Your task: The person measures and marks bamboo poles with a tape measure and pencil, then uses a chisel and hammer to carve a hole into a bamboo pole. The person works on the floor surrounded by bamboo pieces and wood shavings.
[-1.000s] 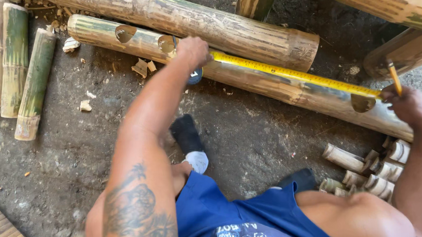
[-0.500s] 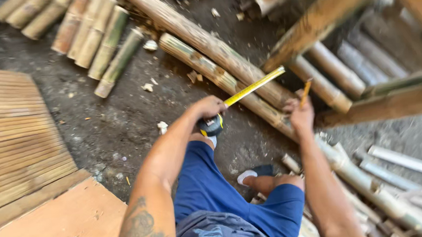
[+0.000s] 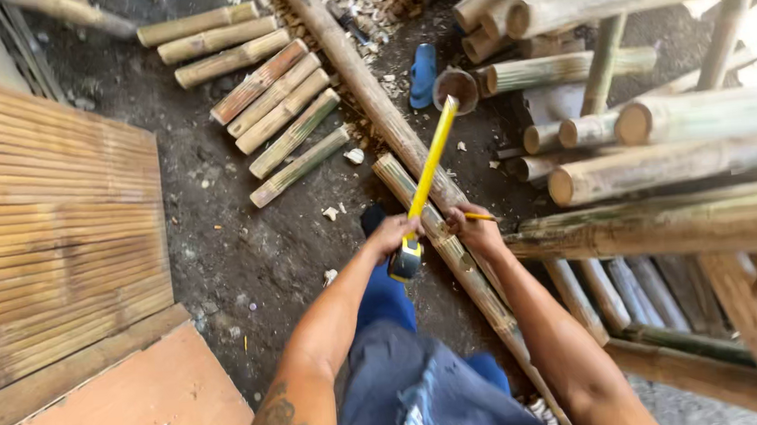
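Hands first. Left hand (image 3: pixel 395 235) is gripping the tape case (image 3: pixel 405 261), fingers curled shut round it, arm reaching straight forward from the body. Yellow tape blade (image 3: pixel 429 166) is standing out from the case, rising up and away over the ground toward the blue sandal (image 3: pixel 423 74) and the cut bamboo ends, its tip free in the air rather than hooked on anything I can make out. Right hand (image 3: pixel 477 230) is closed, pinching a pencil (image 3: pixel 479 217) that is pointing sideways toward the left hand; this hand is resting on or just above the long bamboo pole (image 3: pixel 437 226) lying diagonally underfoot.

Risks, as I judge them: the unsupported blade is likely to buckle and fold, or snap back into the case and nick the fingers. The pencil, held only by the fingertips, could slip and drop among the wood chips (image 3: pixel 364 5). Round poles underfoot could roll.

Outward: short bamboo lengths (image 3: pixel 283 113) are lying side by side to the left, slatted bamboo panel (image 3: pixel 51 235) beyond them, stacked poles (image 3: pixel 677 165) to the right.
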